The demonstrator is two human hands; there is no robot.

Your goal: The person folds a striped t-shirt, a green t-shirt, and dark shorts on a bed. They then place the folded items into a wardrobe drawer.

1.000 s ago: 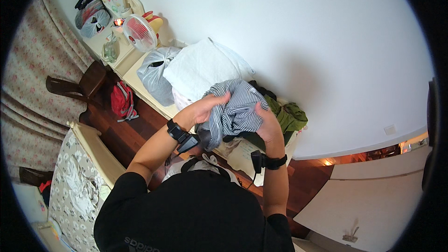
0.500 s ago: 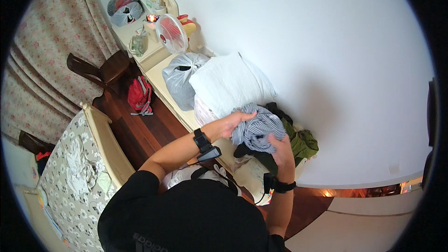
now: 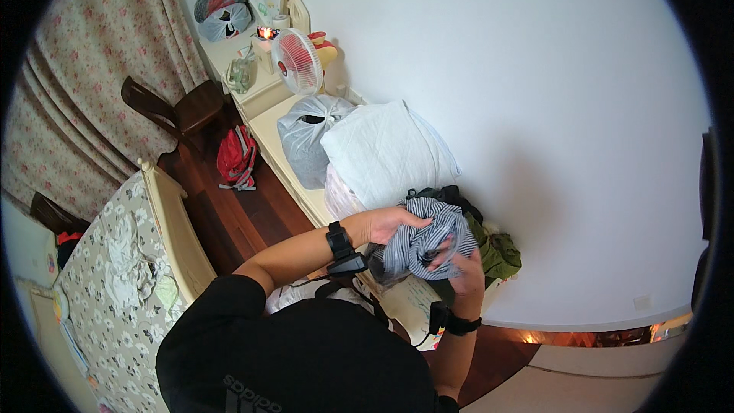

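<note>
A bunched-up garment with narrow dark and white stripes (image 3: 430, 235) is between my two hands, over the near end of the long cream cabinet. My left hand (image 3: 388, 224) grips its left side, thumb stretched across the top and the other fingers hidden beneath. On the near right side, my right hand (image 3: 465, 274) has its fingers curled into the folds, slightly blurred. Something dark and see-through, like thin plastic (image 3: 388, 269), shows under the garment's lower left. Dark and olive-green clothes (image 3: 501, 255) lie just beyond and to the right.
A folded white quilt (image 3: 386, 153) and a tied grey plastic bag (image 3: 306, 141) sit farther along the cream cabinet (image 3: 277, 131). Beyond them stands a fan (image 3: 298, 63). A red backpack (image 3: 237, 157) and a brown chair (image 3: 195, 113) are on the floor. The bed's cream footboard (image 3: 180, 237) rises at left.
Both hands and the striped garment have shifted nearer and slightly right. The garment is more bunched, and the see-through material now shows beneath it. The whole view has tilted a little.
</note>
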